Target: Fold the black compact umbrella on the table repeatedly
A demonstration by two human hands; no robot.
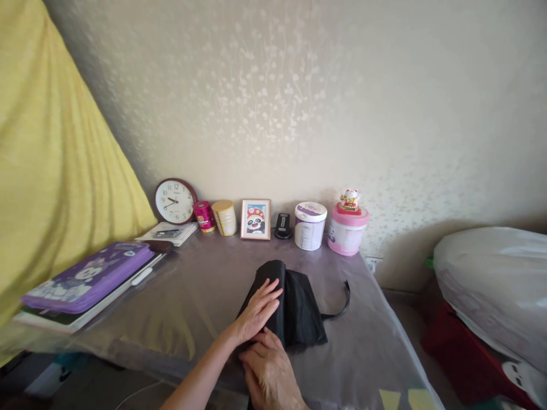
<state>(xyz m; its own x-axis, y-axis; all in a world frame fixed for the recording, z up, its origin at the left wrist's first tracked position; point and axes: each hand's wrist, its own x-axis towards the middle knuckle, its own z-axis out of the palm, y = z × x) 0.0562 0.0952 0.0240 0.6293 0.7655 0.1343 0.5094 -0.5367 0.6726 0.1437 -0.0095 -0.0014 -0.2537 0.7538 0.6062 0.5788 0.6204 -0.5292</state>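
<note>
A folded black cloth piece (304, 307) lies on the table, its left part folded over in a raised layer. A thin black strap (342, 307) curls out from its right side. My left hand (258, 310) rests flat on the folded left part, fingers stretched out and slightly apart. Close below it, my right hand (273, 370) is at the near edge of the cloth with its fingers curled in on that edge. The right fingertips are partly hidden beneath the hand.
Along the wall stand a clock (175, 200), a magenta can (204, 216), a yellow-lidded container (225, 218), a framed panda picture (256, 219), a black device (282, 226), a white tub (310, 226) and a pink tub (347, 230) bearing a cat figurine (350, 199). At left, a purple case (88, 279) lies on books.
</note>
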